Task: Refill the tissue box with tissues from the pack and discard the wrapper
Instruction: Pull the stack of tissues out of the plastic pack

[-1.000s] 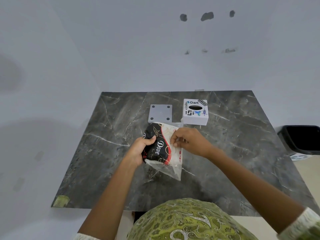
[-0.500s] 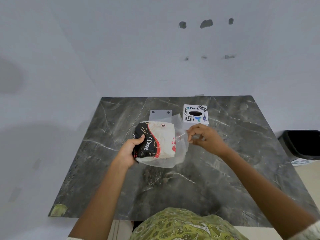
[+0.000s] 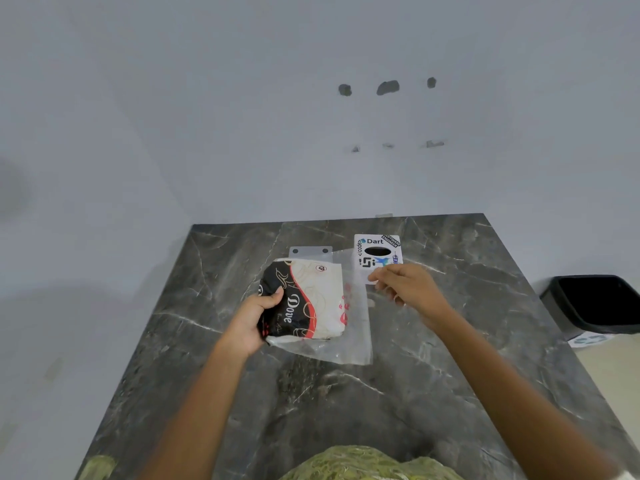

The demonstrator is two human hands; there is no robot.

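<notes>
A tissue pack [image 3: 311, 299] in a black, red and cream "Dove" wrapper hangs above the dark marble table [image 3: 450, 341]. My left hand [image 3: 254, 318] grips its black left end. A loose clear flap of the wrapper [image 3: 356, 327] trails from the pack's right side and below it. My right hand [image 3: 405, 289] pinches the flap's upper right edge, fingers closed on the thin plastic. Behind that hand stands the white tissue box [image 3: 378, 254] with stickers and a dark oval slot on top; its front is partly hidden by my fingers.
A flat grey plate with holes [image 3: 310, 251] lies on the table behind the pack, left of the box. A black bin [image 3: 595, 303] stands on the floor beyond the table's right edge. White walls close off the left and far sides.
Both hands lifted the pack and turned it flatter. My right hand drew the clear flap out to the right, toward the tissue box. The camera tilted upward.
</notes>
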